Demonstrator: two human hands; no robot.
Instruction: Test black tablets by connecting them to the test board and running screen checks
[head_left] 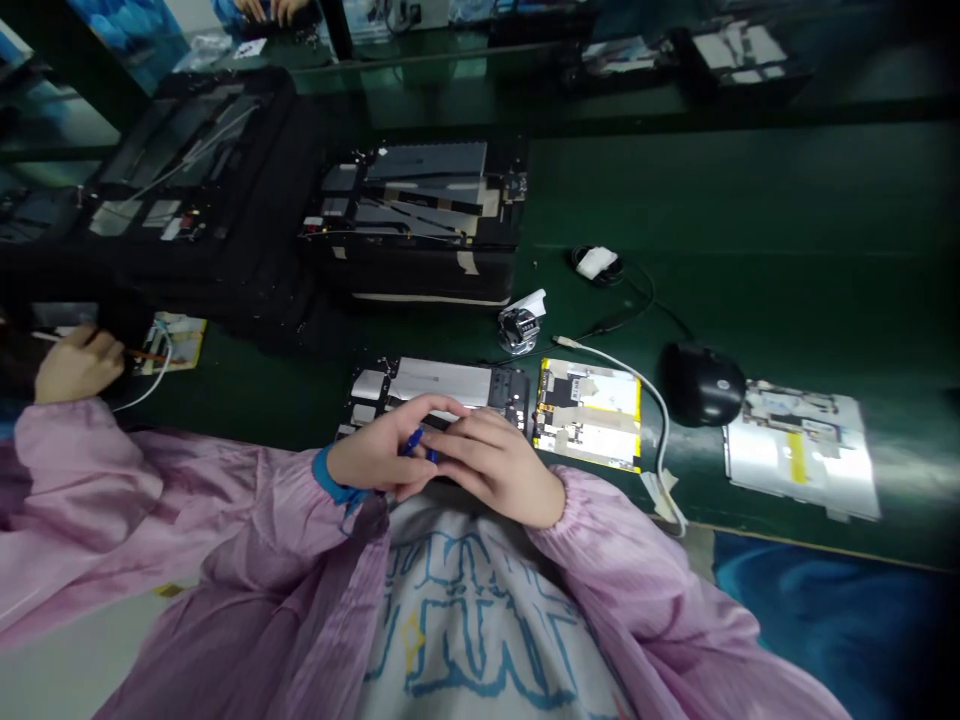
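Your left hand curls around a small blue tool. Your right hand lies against it with fingers loosely stretched. Both rest on the opened tablet at the near edge of the green bench mat. Just right of the tablet lie a yellow-framed board, a white cable, a black mouse and a silver panel. Stacked black trays sit farther back, and a co-worker's hand is at the left edge.

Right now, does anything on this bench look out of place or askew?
Nothing looks spilled. The silver panel right of the mouse lies askew near the table edge, and a white cable trails over it.
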